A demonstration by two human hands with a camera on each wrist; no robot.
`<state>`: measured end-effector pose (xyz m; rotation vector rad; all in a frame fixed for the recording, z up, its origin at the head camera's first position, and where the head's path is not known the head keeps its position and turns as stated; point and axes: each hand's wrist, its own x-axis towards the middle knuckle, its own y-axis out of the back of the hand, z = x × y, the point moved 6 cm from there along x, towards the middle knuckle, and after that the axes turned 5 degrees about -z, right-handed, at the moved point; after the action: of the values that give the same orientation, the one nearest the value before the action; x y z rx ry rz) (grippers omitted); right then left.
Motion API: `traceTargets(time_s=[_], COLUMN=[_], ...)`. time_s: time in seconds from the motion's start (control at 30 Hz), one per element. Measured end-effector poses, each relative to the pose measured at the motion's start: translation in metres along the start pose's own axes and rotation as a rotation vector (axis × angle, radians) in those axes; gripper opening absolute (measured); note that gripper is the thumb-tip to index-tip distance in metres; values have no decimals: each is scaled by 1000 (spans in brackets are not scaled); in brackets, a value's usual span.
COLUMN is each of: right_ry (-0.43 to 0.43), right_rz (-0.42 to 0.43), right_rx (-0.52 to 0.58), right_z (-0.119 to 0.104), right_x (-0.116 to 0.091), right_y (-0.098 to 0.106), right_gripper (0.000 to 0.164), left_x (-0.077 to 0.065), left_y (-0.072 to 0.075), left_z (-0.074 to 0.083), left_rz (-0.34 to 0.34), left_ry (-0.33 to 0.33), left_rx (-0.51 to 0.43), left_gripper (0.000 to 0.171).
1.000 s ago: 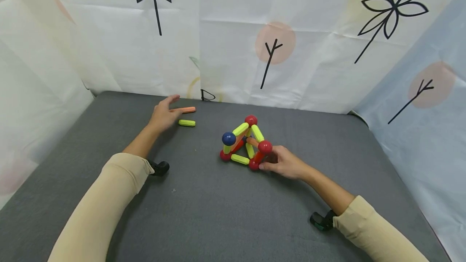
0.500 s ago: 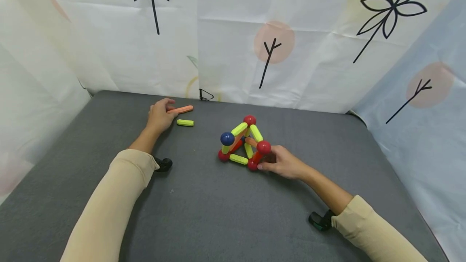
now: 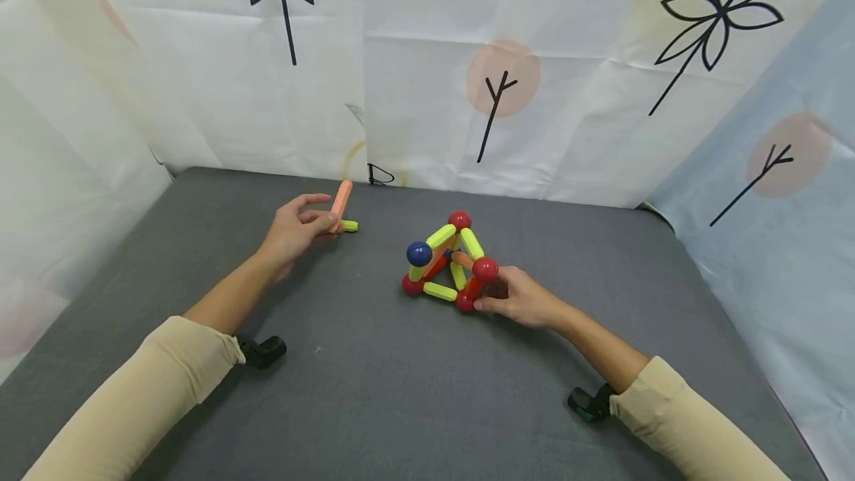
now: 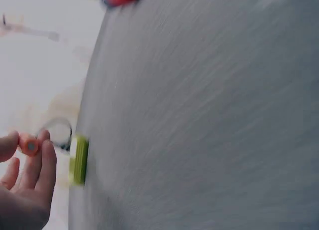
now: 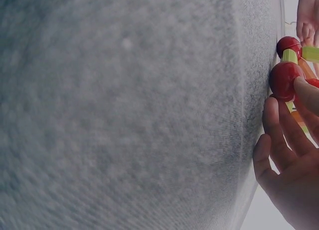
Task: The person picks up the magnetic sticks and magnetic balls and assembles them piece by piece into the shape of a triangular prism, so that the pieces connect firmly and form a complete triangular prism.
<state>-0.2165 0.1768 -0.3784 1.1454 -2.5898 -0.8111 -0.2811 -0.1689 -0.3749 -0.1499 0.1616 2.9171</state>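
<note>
In the head view my left hand [image 3: 292, 234] pinches an orange magnetic rod [image 3: 341, 201] between thumb and fingers, its upper end tilted away from me. The left wrist view looks onto the end of that rod [image 4: 29, 145]. Beyond it a short yellow-green rod [image 3: 350, 226] lies on the table, partly overlapped by the hand. A frame of magnetic rods and balls stands mid-table, with red balls [image 3: 485, 269] and a blue ball [image 3: 419, 254] at its corners. My right hand [image 3: 528, 301] holds its near right corner, the thumb on the lower red ball [image 5: 285, 82].
The grey tabletop [image 3: 401, 392] carries the frame and the loose rod. A white printed cloth [image 3: 427, 95] hangs along the back edge, with more cloth at both sides. Black wrist devices [image 3: 263, 352] sit below both sleeves.
My left hand has taken hold of the orange rod, lifted it and turned it from lying flat to tilted up, drawing it slightly nearer. My right hand and the frame stay put.
</note>
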Motion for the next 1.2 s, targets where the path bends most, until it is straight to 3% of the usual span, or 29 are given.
traceTargets(time_s=[0.13, 0.23, 0.5, 0.77, 1.0, 1.2], right_ry=[-1, -4, -9, -2, 1, -15], right_rz=[4, 1, 2, 6, 8, 22], right_rx=[-5, -4, -9, -15, -9, -22], right_z=[0, 0, 1, 1, 1, -1], right_x=[-1, -1, -1, 0, 0, 0], right_y=[1, 1, 1, -1, -2, -1], right_gripper=[35, 35, 33, 33, 34, 36], left_x=[-19, -30, -51, -57, -55, -53], left_y=[-27, -46, -99, -142, -166, -175], left_z=[-3, -10, -22, -24, -19, -15], left_rz=[-153, -185, -203, -197, -194, -83], left_ry=[47, 76, 47, -20, -17, -8], left_rx=[-132, -127, -26, -73, -150, -138], left_gripper=[64, 60, 48, 42, 39, 34])
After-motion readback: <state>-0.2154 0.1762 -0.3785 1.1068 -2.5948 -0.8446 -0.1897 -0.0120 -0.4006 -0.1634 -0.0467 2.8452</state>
